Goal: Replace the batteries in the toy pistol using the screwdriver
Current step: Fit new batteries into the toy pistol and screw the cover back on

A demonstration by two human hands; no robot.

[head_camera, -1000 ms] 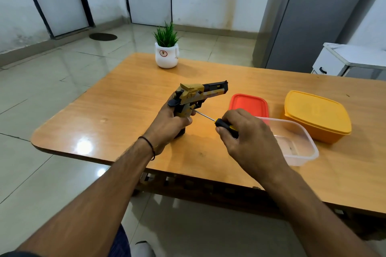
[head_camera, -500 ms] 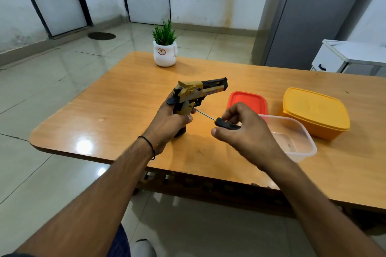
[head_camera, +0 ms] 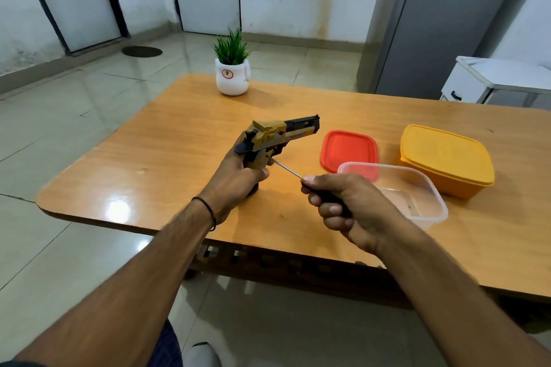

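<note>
A small plant in a glossy white ceramic pot (head_camera: pixel 232 77) stands at the far edge of the counter (head_camera: pixel 167 158), whose laminate is orange-brown, wood-grained and shiny enough to mirror the ceiling light; the left hand (head_camera: pixel 238 171) wraps its fingers round the grip of the toy pistol (head_camera: pixel 277 137), standing it butt-down on the counter with the barrel pointing right, probably so the grip's side faces the tool and the body cannot twist; the pistol is hard moulded plastic, mustard yellow with black slide and trigger parts. The screwdriver (head_camera: pixel 287 169) has a thin steel shaft whose tip meets the grip just above the left thumb, seemingly at a cover screw, though the screw itself is too small to see; the right hand (head_camera: pixel 348 205) curls tightly round the dark handle, a hold suited to pressing and turning. A flat red plastic lid (head_camera: pixel 348 147) lies beside a clear, open tub (head_camera: pixel 402 188), likely waiting for loose parts; a lidded yellow box (head_camera: pixel 444 158) sits furthest right.
</note>
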